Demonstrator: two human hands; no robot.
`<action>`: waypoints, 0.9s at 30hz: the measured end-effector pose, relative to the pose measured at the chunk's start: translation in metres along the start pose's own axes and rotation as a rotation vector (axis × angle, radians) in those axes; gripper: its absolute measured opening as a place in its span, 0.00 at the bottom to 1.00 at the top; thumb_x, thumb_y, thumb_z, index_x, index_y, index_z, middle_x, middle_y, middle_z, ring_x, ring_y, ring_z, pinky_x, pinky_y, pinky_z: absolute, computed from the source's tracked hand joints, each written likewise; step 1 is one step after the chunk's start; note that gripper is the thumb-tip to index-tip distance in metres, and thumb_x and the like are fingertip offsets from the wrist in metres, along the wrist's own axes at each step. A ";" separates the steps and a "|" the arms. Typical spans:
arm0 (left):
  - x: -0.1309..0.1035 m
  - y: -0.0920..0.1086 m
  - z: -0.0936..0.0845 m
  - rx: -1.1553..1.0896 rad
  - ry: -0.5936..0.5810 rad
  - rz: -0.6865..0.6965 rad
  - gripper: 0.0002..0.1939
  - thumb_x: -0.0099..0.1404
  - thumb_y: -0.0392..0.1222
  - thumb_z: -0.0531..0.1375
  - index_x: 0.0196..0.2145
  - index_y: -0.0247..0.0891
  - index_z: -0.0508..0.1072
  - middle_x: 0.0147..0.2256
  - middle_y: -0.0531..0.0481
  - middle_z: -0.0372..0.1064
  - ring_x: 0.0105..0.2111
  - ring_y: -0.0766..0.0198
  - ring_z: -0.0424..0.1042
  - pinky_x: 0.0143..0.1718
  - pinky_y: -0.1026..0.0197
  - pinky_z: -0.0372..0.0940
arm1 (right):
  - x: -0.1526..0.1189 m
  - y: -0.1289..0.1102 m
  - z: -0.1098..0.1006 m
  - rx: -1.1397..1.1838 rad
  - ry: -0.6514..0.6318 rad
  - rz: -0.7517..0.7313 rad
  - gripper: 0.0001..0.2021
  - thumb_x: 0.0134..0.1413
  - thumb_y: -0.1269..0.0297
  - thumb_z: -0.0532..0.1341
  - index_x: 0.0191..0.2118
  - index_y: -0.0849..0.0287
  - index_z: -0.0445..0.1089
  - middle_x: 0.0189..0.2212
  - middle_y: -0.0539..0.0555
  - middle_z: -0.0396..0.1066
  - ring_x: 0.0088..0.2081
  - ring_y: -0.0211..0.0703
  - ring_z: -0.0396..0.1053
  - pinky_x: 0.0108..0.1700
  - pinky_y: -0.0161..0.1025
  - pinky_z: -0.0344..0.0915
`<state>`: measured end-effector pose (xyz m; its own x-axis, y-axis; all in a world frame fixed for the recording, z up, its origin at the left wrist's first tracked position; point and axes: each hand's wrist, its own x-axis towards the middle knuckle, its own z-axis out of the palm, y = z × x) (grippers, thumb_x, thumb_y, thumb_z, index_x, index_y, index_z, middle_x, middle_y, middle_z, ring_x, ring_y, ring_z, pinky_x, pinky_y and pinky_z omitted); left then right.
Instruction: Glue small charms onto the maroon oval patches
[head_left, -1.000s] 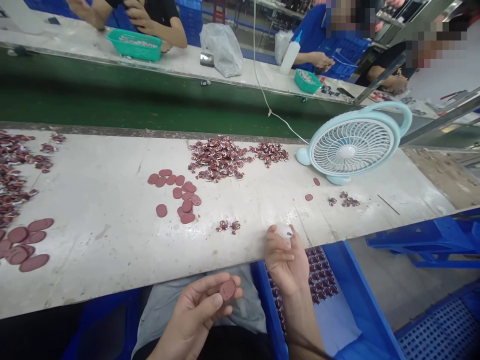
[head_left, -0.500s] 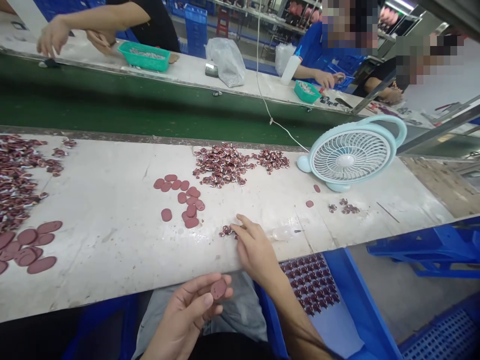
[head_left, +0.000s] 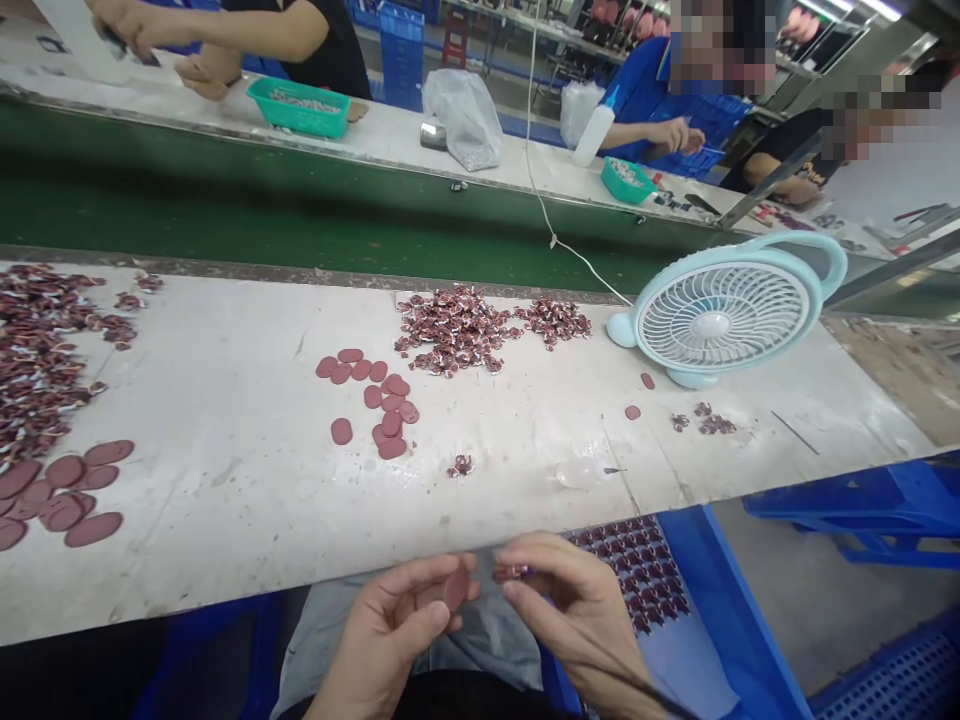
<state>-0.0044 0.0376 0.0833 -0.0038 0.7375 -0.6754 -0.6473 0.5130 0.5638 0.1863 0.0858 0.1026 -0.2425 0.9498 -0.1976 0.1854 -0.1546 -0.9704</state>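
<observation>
My left hand (head_left: 390, 630) holds a dark-red oval pad (head_left: 454, 590) between thumb and fingers, in front of the table's near edge. My right hand (head_left: 570, 610) is beside it, pinching a small maroon-and-white piece (head_left: 511, 573) close to the pad. On the table just ahead lie one loose small piece (head_left: 460, 465), a group of several red oval pads (head_left: 375, 400) and a pile of small maroon pieces (head_left: 457, 330). A small clear bottle (head_left: 581, 472) lies on its side near the table edge.
A light-blue desk fan (head_left: 724, 310) stands at the right. Larger oval pads (head_left: 60, 490) and more pieces (head_left: 37, 350) lie at the left. A blue tray (head_left: 645, 580) of arranged pieces sits below right. Beyond a green conveyor (head_left: 225, 210), other people work at a bench.
My right hand put down the clear bottle, reached to the loose pieces on the table, took one, and drew back to the pad in my left hand.
</observation>
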 end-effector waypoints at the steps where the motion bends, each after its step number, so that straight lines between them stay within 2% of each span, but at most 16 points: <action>1: -0.001 -0.001 0.002 0.005 -0.008 0.017 0.19 0.43 0.51 0.81 0.34 0.46 0.88 0.43 0.44 0.88 0.41 0.50 0.85 0.35 0.62 0.77 | -0.005 0.000 0.002 0.050 -0.014 0.011 0.09 0.57 0.63 0.71 0.43 0.42 0.84 0.40 0.54 0.80 0.39 0.49 0.80 0.37 0.43 0.81; 4: -0.004 -0.002 0.003 0.025 -0.033 0.073 0.16 0.44 0.48 0.81 0.33 0.47 0.88 0.44 0.45 0.87 0.42 0.49 0.85 0.39 0.61 0.78 | -0.015 0.003 0.007 0.123 -0.035 0.025 0.12 0.58 0.63 0.70 0.46 0.37 0.84 0.40 0.54 0.79 0.39 0.49 0.80 0.39 0.46 0.80; 7: -0.005 -0.004 0.001 0.046 -0.057 0.100 0.14 0.47 0.46 0.80 0.33 0.46 0.88 0.43 0.46 0.87 0.42 0.50 0.85 0.43 0.60 0.78 | -0.019 0.004 0.009 0.067 -0.023 -0.022 0.12 0.59 0.62 0.70 0.47 0.38 0.84 0.37 0.54 0.81 0.38 0.50 0.79 0.40 0.49 0.79; 9: -0.005 -0.006 0.000 0.045 -0.069 0.097 0.13 0.47 0.44 0.80 0.33 0.45 0.88 0.43 0.46 0.86 0.41 0.51 0.85 0.44 0.59 0.79 | -0.020 0.003 0.010 0.009 -0.039 -0.032 0.12 0.59 0.61 0.70 0.48 0.38 0.84 0.36 0.54 0.82 0.37 0.50 0.79 0.39 0.48 0.78; 13: -0.005 -0.010 -0.001 0.067 -0.052 0.110 0.13 0.48 0.43 0.80 0.34 0.45 0.88 0.43 0.45 0.86 0.41 0.51 0.85 0.44 0.58 0.79 | -0.019 -0.001 0.012 -0.057 -0.123 0.045 0.11 0.60 0.60 0.69 0.47 0.39 0.84 0.35 0.52 0.81 0.35 0.47 0.77 0.36 0.43 0.77; 16: -0.005 -0.010 0.000 0.070 -0.020 0.085 0.12 0.46 0.42 0.80 0.30 0.45 0.86 0.41 0.46 0.87 0.40 0.52 0.85 0.43 0.58 0.79 | -0.018 -0.004 0.010 -0.085 -0.142 0.072 0.11 0.60 0.60 0.69 0.47 0.37 0.84 0.36 0.51 0.81 0.35 0.46 0.77 0.34 0.42 0.76; 21: -0.004 -0.009 -0.002 0.139 -0.056 0.059 0.10 0.47 0.44 0.80 0.22 0.42 0.84 0.41 0.43 0.86 0.41 0.49 0.83 0.45 0.56 0.78 | -0.018 -0.007 0.004 -0.098 -0.196 0.077 0.09 0.60 0.59 0.69 0.45 0.40 0.84 0.37 0.52 0.81 0.37 0.47 0.77 0.39 0.43 0.77; 27: -0.004 -0.008 -0.003 0.220 -0.070 0.091 0.09 0.48 0.47 0.78 0.21 0.44 0.85 0.40 0.42 0.86 0.45 0.44 0.83 0.49 0.53 0.77 | -0.019 -0.004 0.006 -0.009 -0.153 0.097 0.08 0.57 0.63 0.71 0.41 0.42 0.84 0.36 0.50 0.81 0.35 0.45 0.77 0.36 0.39 0.76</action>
<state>-0.0015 0.0294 0.0795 0.0038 0.8097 -0.5868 -0.4648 0.5210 0.7159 0.1840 0.0669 0.1097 -0.3650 0.8780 -0.3097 0.2235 -0.2402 -0.9446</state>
